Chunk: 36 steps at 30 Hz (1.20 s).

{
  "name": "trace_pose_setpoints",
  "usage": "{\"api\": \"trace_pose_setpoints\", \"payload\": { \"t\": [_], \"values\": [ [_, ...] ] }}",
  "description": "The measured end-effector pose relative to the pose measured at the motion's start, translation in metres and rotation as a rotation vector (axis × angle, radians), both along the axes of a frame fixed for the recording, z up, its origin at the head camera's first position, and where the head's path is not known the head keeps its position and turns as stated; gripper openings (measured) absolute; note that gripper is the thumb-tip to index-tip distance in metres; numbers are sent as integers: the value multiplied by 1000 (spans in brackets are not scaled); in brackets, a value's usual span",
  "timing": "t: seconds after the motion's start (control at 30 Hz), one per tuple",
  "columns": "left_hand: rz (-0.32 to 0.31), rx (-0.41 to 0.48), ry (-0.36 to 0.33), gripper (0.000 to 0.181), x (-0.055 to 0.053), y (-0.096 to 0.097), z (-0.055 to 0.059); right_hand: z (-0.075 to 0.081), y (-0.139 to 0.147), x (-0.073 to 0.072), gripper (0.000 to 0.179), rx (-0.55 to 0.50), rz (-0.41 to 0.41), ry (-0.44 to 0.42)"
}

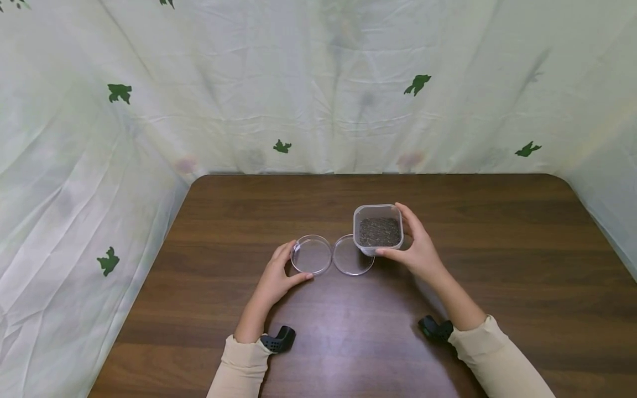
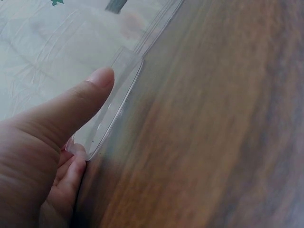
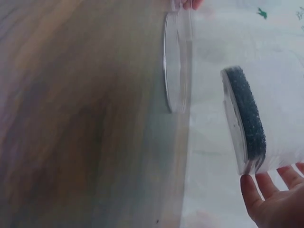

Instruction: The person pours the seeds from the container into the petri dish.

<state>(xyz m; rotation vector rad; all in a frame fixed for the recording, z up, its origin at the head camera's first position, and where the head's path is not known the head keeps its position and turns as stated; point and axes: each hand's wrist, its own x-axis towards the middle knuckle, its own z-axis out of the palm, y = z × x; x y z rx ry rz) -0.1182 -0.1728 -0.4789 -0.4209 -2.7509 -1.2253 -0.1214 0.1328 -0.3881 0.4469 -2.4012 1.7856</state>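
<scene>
My left hand (image 1: 273,281) pinches a round clear petri dish (image 1: 312,255) by its rim, thumb at the near edge and fingers at the far left. Beside it on the right, almost touching, a second clear round dish (image 1: 351,263) lies on the table, partly covered from above. My right hand (image 1: 421,251) grips a square translucent plastic tub (image 1: 373,211) by its right side. Dark, fine grains (image 1: 379,232) cover the tub's bottom. In the right wrist view the tub hangs above table level, the dark layer (image 3: 244,111) showing through its wall.
Both dishes rest on a brown wood-grain table (image 1: 497,232). Behind and at the sides hangs a pale cloth (image 1: 298,83) with green leaf shapes. Dark devices (image 1: 281,339) are worn on both wrists, next to beige sleeves.
</scene>
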Motion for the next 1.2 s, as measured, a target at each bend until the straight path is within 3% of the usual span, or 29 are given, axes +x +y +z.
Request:
{"api": "trace_pose_setpoints", "payload": {
  "t": [0.23, 0.53, 0.83, 1.2],
  "values": [
    [0, 3, 0, 85, 0, 0, 2, 3, -16, -4, 91, 69, 1, 31],
    [3, -3, -12, 86, 1, 0, 2, -31, -20, -25, 97, 136, 3, 123],
    [3, -2, -13, 86, 1, 1, 2, -27, -28, -26, 97, 235, -5, 134],
    [10, -1, -35, 86, 1, 1, 3, -26, -39, -29, 96, 327, 3, 248]
  ]
}}
